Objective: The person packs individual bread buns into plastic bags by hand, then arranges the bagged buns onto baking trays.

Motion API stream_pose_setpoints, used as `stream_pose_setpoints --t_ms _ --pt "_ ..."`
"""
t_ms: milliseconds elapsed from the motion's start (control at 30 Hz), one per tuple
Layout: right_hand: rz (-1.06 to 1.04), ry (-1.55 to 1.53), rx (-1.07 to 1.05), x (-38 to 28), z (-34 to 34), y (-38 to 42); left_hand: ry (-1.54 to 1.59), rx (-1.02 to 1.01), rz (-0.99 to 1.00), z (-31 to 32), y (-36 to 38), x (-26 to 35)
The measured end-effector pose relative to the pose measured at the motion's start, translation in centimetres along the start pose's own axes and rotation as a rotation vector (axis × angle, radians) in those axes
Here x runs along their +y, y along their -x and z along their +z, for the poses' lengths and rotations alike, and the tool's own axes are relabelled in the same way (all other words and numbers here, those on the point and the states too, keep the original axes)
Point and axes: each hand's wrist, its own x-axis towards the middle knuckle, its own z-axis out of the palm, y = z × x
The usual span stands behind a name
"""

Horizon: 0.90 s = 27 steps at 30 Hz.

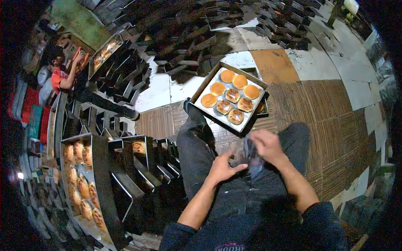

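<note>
Over my lap, my left hand [225, 168] and my right hand [266, 146] are at a clear plastic bag [248, 161]. The fingers of my right hand are pinched together at the bag's upper edge. My left hand is curved at its other side, thumb pointing at the bag. Beyond my hands, a square metal tray [201, 93] holds several round buns in rows. Some are plain golden, such as one bun [209, 100], and others have dark brown tops, such as another bun [236, 116]. The bag looks thin and crumpled, and its contents cannot be made out.
On the left stand stacked trays, one long tray [104, 188] full of browned buns. A person [63, 77] sits at the upper left, holding something orange. Many dark trays [180, 37] lie across the back. Striped brown tiles [331, 138] cover the floor at right.
</note>
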Motion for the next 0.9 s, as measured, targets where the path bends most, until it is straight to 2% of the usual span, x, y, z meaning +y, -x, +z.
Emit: stream_pose_setpoints --t_ms 100,133,167,200,233,300,333,367,400,433,467,500,533,567,600,633,700,733,767,833,900 --pt "0.256 -0.193 0.290 -2.0 -2.8 -3.1 0.628 0.154 -0.001 -1.0 -0.9 -1.1" --pt "0.269 -0.183 0.288 -2.4 -3.0 -3.6 0.834 0.242 -0.059 -2.8 -1.3 0.1" --pt "0.430 -0.391 0.235 -3.0 -2.7 -4.0 0.992 0.347 -0.193 -4.0 -1.7 0.7" --pt "0.592 -0.598 0.180 -3.3 -2.0 -4.3 0.850 0.440 -0.094 -5.0 -2.6 0.3" --pt "0.411 -0.424 0.115 -3.1 -1.0 -4.5 0.914 0.512 -0.178 -5.5 -3.1 -1.1" --pt "0.206 -0.299 0.036 -3.5 0.8 -6.5 0.848 0.707 -0.292 -7.1 -4.1 -2.9" --pt "0.220 -0.278 0.035 -2.2 2.7 -7.5 0.788 0.816 -0.324 -7.6 -4.4 -3.8" --pt "0.237 -0.256 0.031 0.1 4.9 -8.6 0.749 0.876 -0.355 -8.0 -4.7 -4.4" --pt "0.380 -0.522 -0.081 3.0 7.0 -10.1 0.784 0.906 -0.334 -8.2 -4.8 -5.2" --pt "0.383 -0.615 -0.094 8.5 10.0 -11.4 0.815 0.943 -0.311 -8.3 -4.9 -5.9" --pt "0.720 -0.647 -0.111 13.8 12.9 -12.5 0.740 0.930 -0.322 -8.8 -5.1 -5.5" --pt "0.967 -0.464 -0.095 19.3 15.4 -13.5 0.660 0.920 -0.337 -9.2 -5.3 -5.5" --pt "1.003 -0.189 -0.007 23.0 16.7 -14.2 0.584 0.959 -0.183 -8.8 -5.5 -7.1" --pt "0.978 0.108 -0.226 29.4 17.2 -14.6 0.593 0.928 -0.387 -9.5 -5.5 -6.3" --pt "0.914 0.405 -0.438 35.7 17.7 -14.9 0.534 0.931 -0.408 -9.3 -5.3 -6.9" --pt "0.978 0.415 -0.329 40.9 18.6 -14.8 0.473 0.932 -0.426 -9.2 -5.1 -7.6" --pt "1.256 -0.214 0.259 46.4 19.5 -16.0 0.291 0.858 -0.245 -9.9 -5.9 -7.3" --pt "1.298 -0.451 0.418 47.3 19.5 -16.9 0.296 0.779 -0.288 -10.6 -6.0 -6.9" --pt "1.319 -0.586 0.498 47.5 19.3 -17.8 0.290 0.770 -0.314 -10.6 -6.5 -6.9" --pt "1.350 -0.695 0.553 50.3 18.8 -17.9 0.705 0.933 -0.263 -9.9 -7.2 -6.5" --pt "1.325 -0.769 0.605 52.2 18.8 -17.8 0.802 0.932 -0.240 -9.9 -6.3 -7.3"
